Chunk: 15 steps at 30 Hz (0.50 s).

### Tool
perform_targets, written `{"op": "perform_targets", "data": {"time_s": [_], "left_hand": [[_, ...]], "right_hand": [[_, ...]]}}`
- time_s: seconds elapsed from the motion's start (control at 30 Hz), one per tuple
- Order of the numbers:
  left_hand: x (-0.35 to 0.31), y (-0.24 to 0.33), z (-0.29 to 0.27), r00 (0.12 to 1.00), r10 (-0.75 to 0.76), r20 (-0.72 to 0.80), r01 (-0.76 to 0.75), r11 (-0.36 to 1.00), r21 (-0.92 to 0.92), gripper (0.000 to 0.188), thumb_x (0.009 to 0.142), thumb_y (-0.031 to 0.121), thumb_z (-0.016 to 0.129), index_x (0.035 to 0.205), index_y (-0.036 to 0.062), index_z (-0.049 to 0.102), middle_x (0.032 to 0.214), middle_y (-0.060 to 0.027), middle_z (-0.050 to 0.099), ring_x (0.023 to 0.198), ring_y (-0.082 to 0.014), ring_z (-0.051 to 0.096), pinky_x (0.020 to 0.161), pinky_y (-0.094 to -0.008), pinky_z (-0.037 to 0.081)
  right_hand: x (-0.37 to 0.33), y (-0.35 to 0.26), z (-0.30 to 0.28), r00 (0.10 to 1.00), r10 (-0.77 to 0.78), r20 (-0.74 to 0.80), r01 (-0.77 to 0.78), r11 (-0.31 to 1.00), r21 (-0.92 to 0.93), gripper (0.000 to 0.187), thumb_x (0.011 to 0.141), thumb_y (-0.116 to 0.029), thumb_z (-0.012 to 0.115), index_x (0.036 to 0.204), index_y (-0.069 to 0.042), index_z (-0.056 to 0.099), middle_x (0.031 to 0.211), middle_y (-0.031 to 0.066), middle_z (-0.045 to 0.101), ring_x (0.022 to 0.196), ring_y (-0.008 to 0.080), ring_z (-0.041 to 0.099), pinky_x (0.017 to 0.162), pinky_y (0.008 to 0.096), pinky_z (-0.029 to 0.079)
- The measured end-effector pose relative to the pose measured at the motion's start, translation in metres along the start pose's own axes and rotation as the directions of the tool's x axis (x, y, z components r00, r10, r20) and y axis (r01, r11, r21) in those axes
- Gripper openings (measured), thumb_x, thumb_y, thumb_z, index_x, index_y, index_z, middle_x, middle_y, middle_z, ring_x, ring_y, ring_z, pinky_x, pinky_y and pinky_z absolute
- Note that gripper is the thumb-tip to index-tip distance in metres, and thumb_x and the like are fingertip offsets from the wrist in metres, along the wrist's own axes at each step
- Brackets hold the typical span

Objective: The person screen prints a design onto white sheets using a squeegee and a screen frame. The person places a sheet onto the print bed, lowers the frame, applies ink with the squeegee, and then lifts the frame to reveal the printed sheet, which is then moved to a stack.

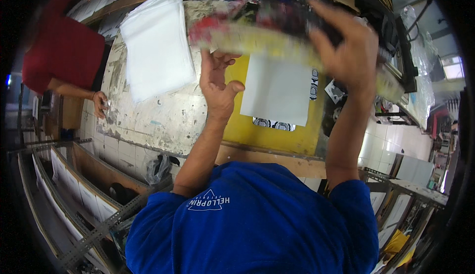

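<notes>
A long frame-like bar (267,40), yellowish with red stains and smeared by motion, spans the space above the work surface. My left hand (218,83) is just below its left part, thumb spread and the other fingers partly curled; whether the fingertips touch the bar I cannot tell. Over the bar's right part is my right hand (349,46), blurred, its thumb and fingers apart and nothing seen in them. Between my arms a white sheet (276,88) lies on a yellow board (232,133). Black-and-white printed motifs (273,124) show past the sheet's lower and right edges.
A stack of white sheets (157,51) lies on the paint-stained table (158,120) to the left. Beyond it stands a person in a red shirt (64,51), one hand at the table's edge. Racks with shelves (84,175) flank me. Clear plastic (420,61) hangs at right.
</notes>
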<state>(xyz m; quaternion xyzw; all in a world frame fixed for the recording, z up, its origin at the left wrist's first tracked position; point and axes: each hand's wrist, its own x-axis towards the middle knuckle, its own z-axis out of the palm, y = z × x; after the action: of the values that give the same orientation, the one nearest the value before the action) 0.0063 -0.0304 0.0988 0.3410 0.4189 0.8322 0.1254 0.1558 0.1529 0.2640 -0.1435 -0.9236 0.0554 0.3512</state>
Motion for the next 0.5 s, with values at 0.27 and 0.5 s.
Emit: {"op": "perform_targets", "data": {"time_s": [0.27,0.5], "left_hand": [[-0.121,-0.007,-0.093,0.883,-0.461,-0.087,0.463,0.824,0.326,0.104,0.062,0.009,0.096,0.149,-0.0063,0.042,0.136,-0.0140,0.059,0.118,-0.0217,0.060,0.103,-0.0364,0.050],[-0.156,-0.041,-0.127,0.975,-0.203,0.085,0.025,0.486,0.873,0.094,0.055,0.035,0.094,0.136,0.0022,0.061,0.147,-0.0196,0.050,0.134,-0.0402,0.044,0.112,-0.0496,0.034]], "right_hand": [[-0.125,-0.040,0.052,0.943,0.251,0.218,-0.280,0.953,0.117,0.054,0.072,-0.014,0.080,0.125,-0.018,0.073,0.081,0.0149,0.062,0.075,0.0322,0.060,0.072,0.0417,0.049],[-0.207,-0.032,0.134,0.791,0.251,0.557,-0.273,0.961,-0.045,0.071,0.072,-0.013,0.080,0.140,-0.020,0.061,0.104,0.0157,0.063,0.099,0.0331,0.059,0.096,0.0498,0.041]]}}
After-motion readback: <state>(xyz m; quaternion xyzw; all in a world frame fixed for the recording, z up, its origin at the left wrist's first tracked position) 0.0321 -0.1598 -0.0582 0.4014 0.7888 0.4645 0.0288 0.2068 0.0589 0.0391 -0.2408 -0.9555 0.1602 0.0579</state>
